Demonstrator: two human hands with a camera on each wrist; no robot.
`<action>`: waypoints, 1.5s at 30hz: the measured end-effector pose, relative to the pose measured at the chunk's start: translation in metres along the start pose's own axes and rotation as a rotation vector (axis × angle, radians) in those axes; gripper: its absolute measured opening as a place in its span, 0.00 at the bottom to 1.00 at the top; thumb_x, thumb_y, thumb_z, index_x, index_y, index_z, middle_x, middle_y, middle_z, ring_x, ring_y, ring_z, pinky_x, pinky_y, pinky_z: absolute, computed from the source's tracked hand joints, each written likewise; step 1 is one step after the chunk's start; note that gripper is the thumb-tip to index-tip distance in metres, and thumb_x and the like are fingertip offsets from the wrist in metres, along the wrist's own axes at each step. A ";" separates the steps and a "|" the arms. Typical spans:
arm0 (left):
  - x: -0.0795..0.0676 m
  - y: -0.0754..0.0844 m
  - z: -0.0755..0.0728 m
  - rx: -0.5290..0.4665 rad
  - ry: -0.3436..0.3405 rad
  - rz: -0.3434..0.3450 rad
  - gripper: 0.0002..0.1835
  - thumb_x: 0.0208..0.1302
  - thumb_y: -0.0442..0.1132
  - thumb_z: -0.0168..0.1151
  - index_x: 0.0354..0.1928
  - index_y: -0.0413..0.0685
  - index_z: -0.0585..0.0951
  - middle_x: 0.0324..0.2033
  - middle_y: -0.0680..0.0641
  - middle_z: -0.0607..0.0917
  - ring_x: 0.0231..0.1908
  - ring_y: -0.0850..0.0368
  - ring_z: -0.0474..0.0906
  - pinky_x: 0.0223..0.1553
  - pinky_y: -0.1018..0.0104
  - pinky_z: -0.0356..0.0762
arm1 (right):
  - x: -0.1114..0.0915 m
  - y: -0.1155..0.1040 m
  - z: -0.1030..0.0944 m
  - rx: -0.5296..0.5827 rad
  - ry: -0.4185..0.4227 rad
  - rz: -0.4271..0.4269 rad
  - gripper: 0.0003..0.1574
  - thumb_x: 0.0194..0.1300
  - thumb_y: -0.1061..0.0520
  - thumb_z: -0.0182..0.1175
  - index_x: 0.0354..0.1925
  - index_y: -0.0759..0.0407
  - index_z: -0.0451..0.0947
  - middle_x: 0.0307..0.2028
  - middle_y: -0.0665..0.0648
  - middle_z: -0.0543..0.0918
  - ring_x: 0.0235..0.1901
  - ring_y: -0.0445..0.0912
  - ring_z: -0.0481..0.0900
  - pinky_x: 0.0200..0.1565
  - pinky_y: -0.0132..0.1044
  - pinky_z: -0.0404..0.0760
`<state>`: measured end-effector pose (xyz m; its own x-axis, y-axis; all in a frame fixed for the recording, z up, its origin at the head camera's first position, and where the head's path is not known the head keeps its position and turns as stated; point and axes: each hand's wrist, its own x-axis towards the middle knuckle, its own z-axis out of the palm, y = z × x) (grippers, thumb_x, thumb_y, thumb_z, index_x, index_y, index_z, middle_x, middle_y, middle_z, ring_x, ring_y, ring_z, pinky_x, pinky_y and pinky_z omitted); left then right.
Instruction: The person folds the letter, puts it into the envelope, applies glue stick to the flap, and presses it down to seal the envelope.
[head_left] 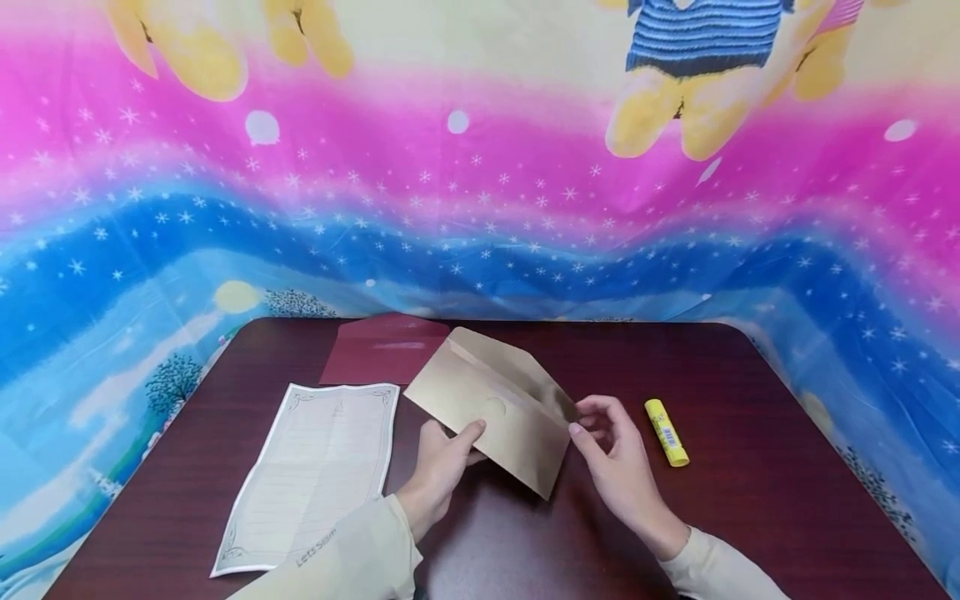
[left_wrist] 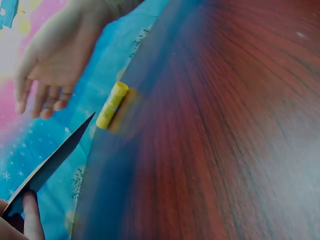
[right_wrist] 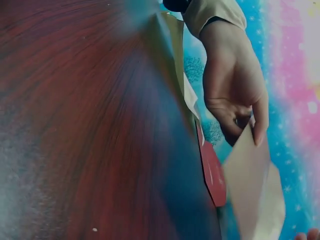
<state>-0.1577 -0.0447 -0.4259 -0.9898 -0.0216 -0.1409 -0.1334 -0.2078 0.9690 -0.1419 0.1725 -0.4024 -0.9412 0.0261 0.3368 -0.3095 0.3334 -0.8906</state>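
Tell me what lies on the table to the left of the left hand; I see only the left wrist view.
Observer: A sheet with a decorated border lies left of the left hand, in the head view.
Operator: Now name what lies beyond that sheet.
Observer: A red envelope, toward the far edge of the table.
Operator: I see only a thin edge of what the left hand holds. Describe its face.
Observer: It is a gold envelope, its flap open.
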 end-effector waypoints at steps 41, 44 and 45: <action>0.006 0.031 -0.040 0.558 -0.012 0.110 0.07 0.61 0.35 0.69 0.31 0.41 0.80 0.18 0.48 0.85 0.18 0.57 0.78 0.19 0.70 0.69 | 0.032 0.041 -0.043 0.020 -0.313 0.396 0.30 0.73 0.55 0.60 0.66 0.67 0.65 0.53 0.69 0.85 0.42 0.43 0.89 0.42 0.36 0.87; 0.007 0.032 -0.041 0.719 -0.069 0.097 0.09 0.61 0.39 0.70 0.28 0.45 0.80 0.16 0.50 0.85 0.18 0.51 0.83 0.21 0.70 0.67 | 0.034 0.043 -0.045 -0.038 -0.326 0.370 0.31 0.71 0.54 0.63 0.64 0.68 0.67 0.50 0.70 0.86 0.42 0.48 0.90 0.42 0.38 0.88; 0.007 0.033 -0.042 0.765 -0.086 0.087 0.10 0.61 0.40 0.71 0.27 0.45 0.80 0.15 0.51 0.85 0.18 0.50 0.84 0.21 0.69 0.67 | 0.034 0.044 -0.046 -0.055 -0.333 0.361 0.31 0.71 0.54 0.64 0.63 0.69 0.67 0.48 0.70 0.87 0.41 0.49 0.90 0.41 0.38 0.88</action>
<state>-0.1669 -0.0923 -0.4036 -0.9945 0.0755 -0.0723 -0.0219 0.5256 0.8505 -0.1813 0.2315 -0.4164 -0.9820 -0.1507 -0.1142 0.0434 0.4082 -0.9119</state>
